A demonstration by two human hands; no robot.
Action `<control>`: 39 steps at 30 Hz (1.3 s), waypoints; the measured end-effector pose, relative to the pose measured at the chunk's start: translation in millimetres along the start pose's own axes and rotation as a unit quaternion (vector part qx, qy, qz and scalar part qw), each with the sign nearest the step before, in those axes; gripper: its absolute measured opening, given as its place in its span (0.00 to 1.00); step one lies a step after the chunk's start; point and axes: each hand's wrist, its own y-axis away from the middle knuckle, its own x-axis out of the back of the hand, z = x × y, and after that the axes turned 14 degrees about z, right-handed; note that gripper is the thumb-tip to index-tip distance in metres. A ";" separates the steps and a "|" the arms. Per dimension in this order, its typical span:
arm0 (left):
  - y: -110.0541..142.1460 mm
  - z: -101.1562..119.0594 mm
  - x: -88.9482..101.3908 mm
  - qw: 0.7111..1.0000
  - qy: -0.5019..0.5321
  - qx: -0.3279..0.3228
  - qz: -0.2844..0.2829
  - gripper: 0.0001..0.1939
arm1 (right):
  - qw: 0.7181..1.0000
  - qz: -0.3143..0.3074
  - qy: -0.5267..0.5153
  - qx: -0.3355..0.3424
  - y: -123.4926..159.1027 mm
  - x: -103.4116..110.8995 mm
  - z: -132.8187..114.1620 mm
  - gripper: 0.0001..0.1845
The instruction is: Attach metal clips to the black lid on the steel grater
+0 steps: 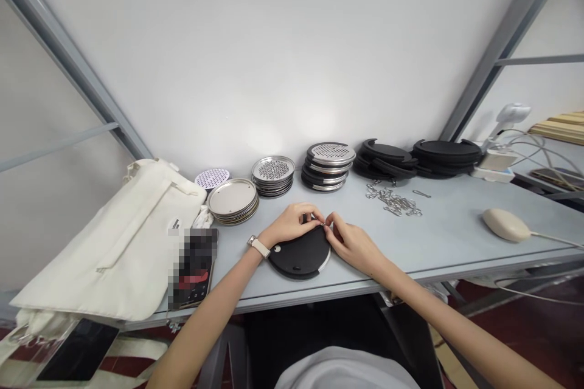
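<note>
A round black case (298, 258) lies flat near the table's front edge, a strip of silver metal showing along its right side. My left hand (292, 223), with a watch on its wrist, reaches over the case's far edge, thumb and fingers closed in a pinch. From the right, my right hand (351, 244) pinches at the same spot. Between the fingertips a small metal clip (323, 224) shows, mostly hidden. Beyond my right hand lies a loose pile of wire clips (396, 202), with a single clip (422, 194) apart from it.
Along the wall stand plain metal discs (232, 196), grater discs (274, 169), graters in black holders (329, 155) and black round cases (387, 155), (447, 155). A white bag (118, 237) and a phone (194, 273) lie left. A cream mouse-shaped device (506, 224) with a cord sits right.
</note>
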 end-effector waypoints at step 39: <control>0.5 -4.8 -2.8 0.999 -0.039 -0.024 0.010 0.09 | 0.993 -0.031 0.107 0.041 -5.2 -4.9 3.7 0.15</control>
